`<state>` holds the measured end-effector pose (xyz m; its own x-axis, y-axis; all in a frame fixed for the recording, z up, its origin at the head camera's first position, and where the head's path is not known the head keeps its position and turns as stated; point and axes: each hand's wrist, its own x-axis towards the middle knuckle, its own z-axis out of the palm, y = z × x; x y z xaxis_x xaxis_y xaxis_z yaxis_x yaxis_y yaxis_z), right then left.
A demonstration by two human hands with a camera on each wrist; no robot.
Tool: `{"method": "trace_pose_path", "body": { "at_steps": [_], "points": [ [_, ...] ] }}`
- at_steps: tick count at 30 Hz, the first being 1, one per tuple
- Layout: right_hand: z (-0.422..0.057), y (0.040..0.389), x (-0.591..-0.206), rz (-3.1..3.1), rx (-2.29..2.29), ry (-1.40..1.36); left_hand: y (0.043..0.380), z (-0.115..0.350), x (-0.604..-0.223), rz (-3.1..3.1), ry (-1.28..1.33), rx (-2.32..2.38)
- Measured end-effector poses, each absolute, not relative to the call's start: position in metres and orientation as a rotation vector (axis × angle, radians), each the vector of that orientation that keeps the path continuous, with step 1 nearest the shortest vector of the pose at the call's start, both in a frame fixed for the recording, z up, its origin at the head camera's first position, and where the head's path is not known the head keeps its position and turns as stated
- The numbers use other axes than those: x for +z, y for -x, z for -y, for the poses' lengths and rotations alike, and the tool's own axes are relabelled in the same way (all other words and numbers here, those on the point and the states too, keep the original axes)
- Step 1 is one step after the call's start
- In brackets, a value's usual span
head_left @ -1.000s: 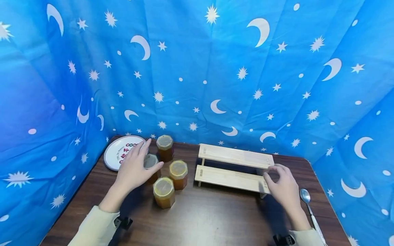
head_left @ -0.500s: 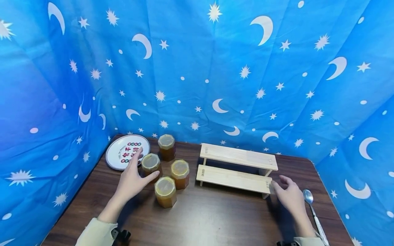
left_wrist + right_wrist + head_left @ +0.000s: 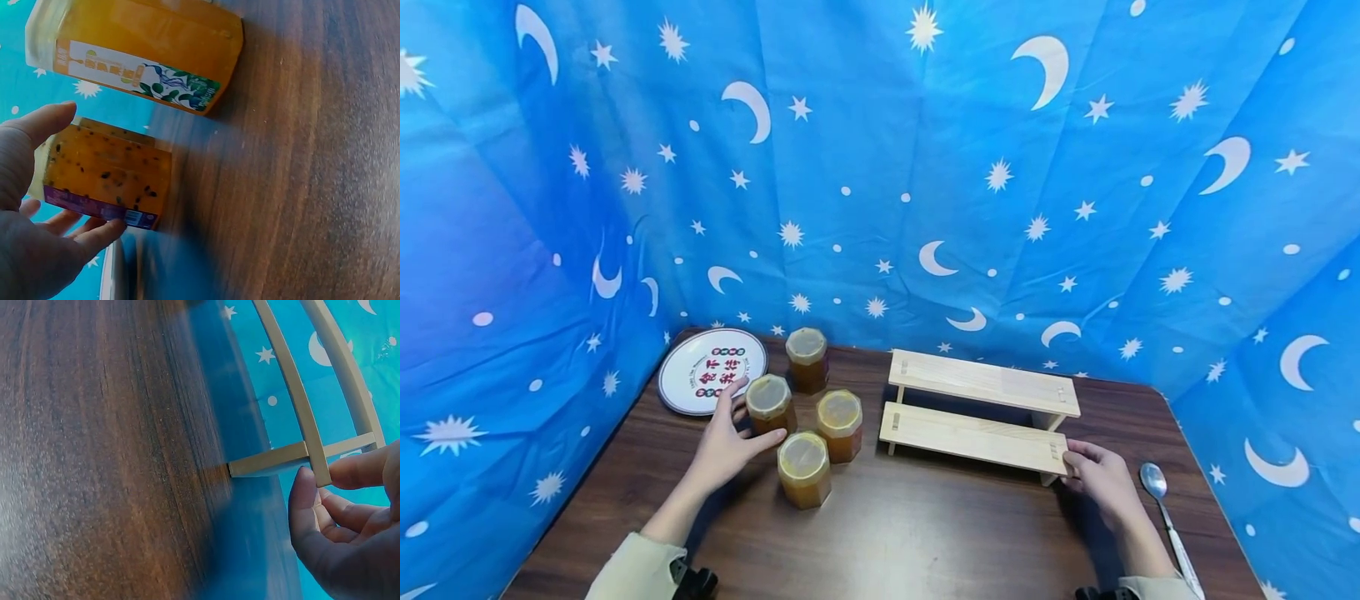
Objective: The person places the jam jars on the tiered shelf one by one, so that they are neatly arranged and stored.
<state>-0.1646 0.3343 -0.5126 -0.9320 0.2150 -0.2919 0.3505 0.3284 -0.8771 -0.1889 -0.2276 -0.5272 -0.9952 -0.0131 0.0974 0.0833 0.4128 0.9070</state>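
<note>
On the left, my left hand (image 3: 724,450) curls round the side of a glass jar (image 3: 769,406). In the left wrist view this jar (image 3: 109,169) has orange contents with dark seeds and a purple label, thumb on one side and fingertips by the label. Three other jars stand close by: one behind (image 3: 807,362), one to the right (image 3: 841,429) and one in front (image 3: 805,471). My right hand (image 3: 1101,479) pinches the right end of the lower board of a two-tier wooden shelf (image 3: 973,437); the right wrist view shows thumb and finger on either side of that board (image 3: 294,394).
A white plate (image 3: 688,375) with red characters lies at the back left. A metal spoon (image 3: 1172,533) lies right of my right hand. Blue star-and-moon cloth (image 3: 850,150) encloses the brown wooden table (image 3: 887,533) at the back and sides.
My left hand has lowered and closed in round the jar. My right hand has moved from over the shelf's right side down to its lower end and now pinches it.
</note>
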Motion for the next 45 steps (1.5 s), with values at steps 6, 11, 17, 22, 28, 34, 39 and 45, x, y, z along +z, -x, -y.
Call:
{"method": "trace_pose_path", "body": {
  "at_steps": [6, 11, 17, 22, 28, 34, 39, 45],
  "points": [
    [-0.336, 0.166, -0.513, -2.431, -1.693, -0.529, 0.195, 0.228, -0.532, 2.56, 0.06, -1.638],
    [-0.335, 0.168, -0.516, -2.433, -1.696, -0.509, 0.201, 0.228, -0.536, 2.559, 0.029, -1.608],
    [-0.334, 0.17, -0.516, -2.409, -1.698, -0.503, 0.204, 0.226, -0.536, 2.551, -0.01, -1.603],
    [-0.332, 0.171, -0.514, -2.398, -1.705, -0.491, 0.205, 0.225, -0.537, 2.544, -0.014, -1.591],
    [-0.332, 0.171, -0.513, -2.4, -1.693, -0.491, 0.206, 0.225, -0.54, 2.517, -0.012, -1.572],
    [-0.331, 0.172, -0.512, -2.37, -1.722, -0.504, 0.202, 0.224, -0.539, 2.513, -0.043, -1.546],
    [-0.333, 0.172, -0.512, -2.329, -1.756, -0.511, 0.201, 0.221, -0.53, 2.509, -0.055, -1.517],
    [-0.334, 0.172, -0.512, -2.286, -1.787, -0.511, 0.205, 0.218, -0.509, 2.453, 0.011, -1.513]
  ]
}}
